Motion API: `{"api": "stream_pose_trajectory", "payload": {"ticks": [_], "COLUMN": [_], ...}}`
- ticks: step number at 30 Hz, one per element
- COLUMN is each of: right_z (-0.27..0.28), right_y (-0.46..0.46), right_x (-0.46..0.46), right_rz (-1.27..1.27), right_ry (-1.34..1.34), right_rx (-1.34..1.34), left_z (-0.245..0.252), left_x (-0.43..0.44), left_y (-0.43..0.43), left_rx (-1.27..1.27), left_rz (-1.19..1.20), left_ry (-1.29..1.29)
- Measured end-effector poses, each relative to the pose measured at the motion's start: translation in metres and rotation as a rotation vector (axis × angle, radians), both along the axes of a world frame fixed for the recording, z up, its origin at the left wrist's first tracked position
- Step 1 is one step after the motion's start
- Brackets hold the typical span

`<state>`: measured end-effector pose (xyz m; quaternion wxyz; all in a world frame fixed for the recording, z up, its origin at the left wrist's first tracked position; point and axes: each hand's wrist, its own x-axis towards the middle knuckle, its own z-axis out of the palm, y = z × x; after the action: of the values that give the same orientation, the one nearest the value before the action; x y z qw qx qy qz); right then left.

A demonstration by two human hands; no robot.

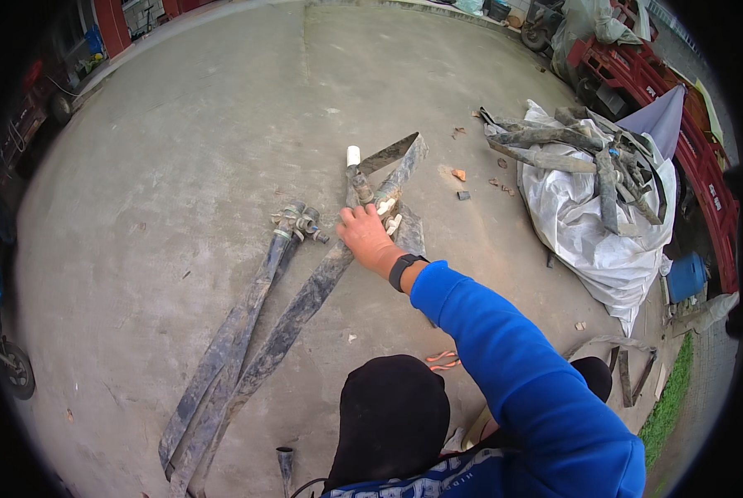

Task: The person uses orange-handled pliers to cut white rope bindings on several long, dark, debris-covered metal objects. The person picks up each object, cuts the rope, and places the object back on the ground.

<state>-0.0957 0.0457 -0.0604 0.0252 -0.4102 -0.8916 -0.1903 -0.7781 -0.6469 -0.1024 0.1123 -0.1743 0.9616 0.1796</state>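
Observation:
My right hand (365, 233), in a blue sleeve with a black wristband, has its fingers curled over a muddy pipe fitting (362, 188) on flat hose. A white pipe end (353, 155) stands up from this fitting. White valve handles (386, 206) show just right of my fingers. One muddy flat hose (300, 311) runs from under my hand to the lower left; another loop (402, 152) folds above it. To the left lie more flat hoses (247, 305) with a cluster of fittings (296, 219). My palm hides part of the grip. My left hand is out of view.
A white woven sack (583, 218) with old hose pieces on top lies at the right, beside a red vehicle frame (713, 193) and a blue container (687, 277). Orange-handled pliers (443, 360) lie near my knee. A short black pipe (285, 464) is at the bottom.

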Motion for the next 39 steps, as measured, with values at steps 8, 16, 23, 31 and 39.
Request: {"api": "stream_pose_trajectory", "payload": {"ticks": [8,16,23,31,39], "right_z": [0.004,0.033,0.036,0.033,0.065], "right_y": [-0.042,-0.077,-0.117,-0.122,-0.103], "right_x": [-0.049,-0.012,0.088,0.107,0.147], "right_rz": [0.095,0.05,-0.437,-0.366,-0.4], "right_ry": [0.051,0.425,1.271,1.631,1.852], "right_rx": [-0.008,-0.126,-0.277,-0.98,-1.106], "left_z": [0.012,0.062,0.048,0.078,0.124], "left_x": [0.298,0.496,0.495,0.524,0.598], "left_y": [0.441,0.629,0.623,0.626,0.636], "left_rx": [0.708,0.605,0.622,0.506,0.342], "left_rz": [-1.598,-1.795,-1.988,-2.055,-2.093], "left_ry": [0.39,-0.431,-0.86,-0.85,-0.138]}}
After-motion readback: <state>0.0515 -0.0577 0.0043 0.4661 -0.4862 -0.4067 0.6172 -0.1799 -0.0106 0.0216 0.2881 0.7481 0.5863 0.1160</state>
